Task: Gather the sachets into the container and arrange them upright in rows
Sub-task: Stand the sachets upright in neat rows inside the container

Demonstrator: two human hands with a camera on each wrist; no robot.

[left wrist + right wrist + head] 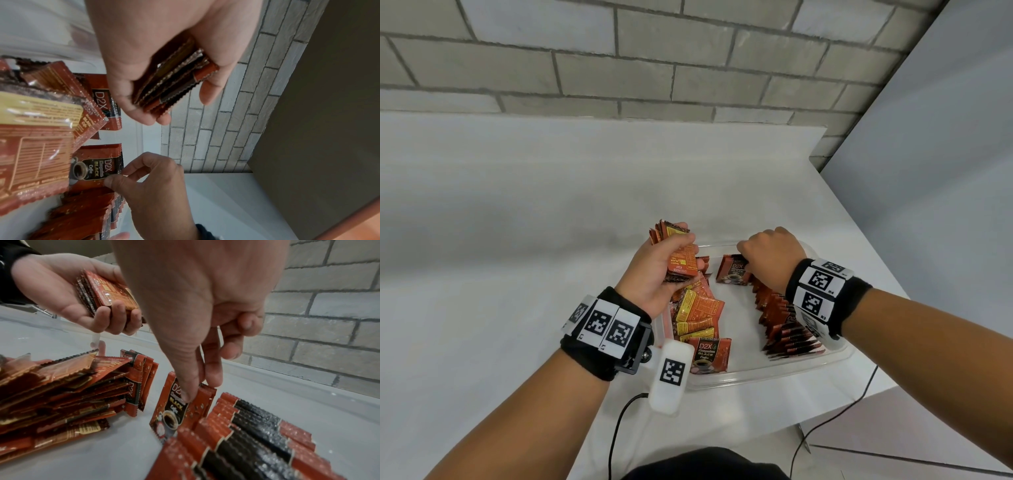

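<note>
Two hands are busy over the clear container (774, 368). The left hand (654, 270) is curled round a small stack of sachets (681, 260), held above the container's far left side. The right hand (770, 257) pinches one upright sachet (180, 407) by its top edge, at the far end of the standing row (784, 322) on the container's right. A loose pile (698, 318) lies on its left side. The sachets look light, thin, bendy and a bit slippery, so the top edge seems best to hold. There are too many to count: one row, one pile, one stack.
</note>
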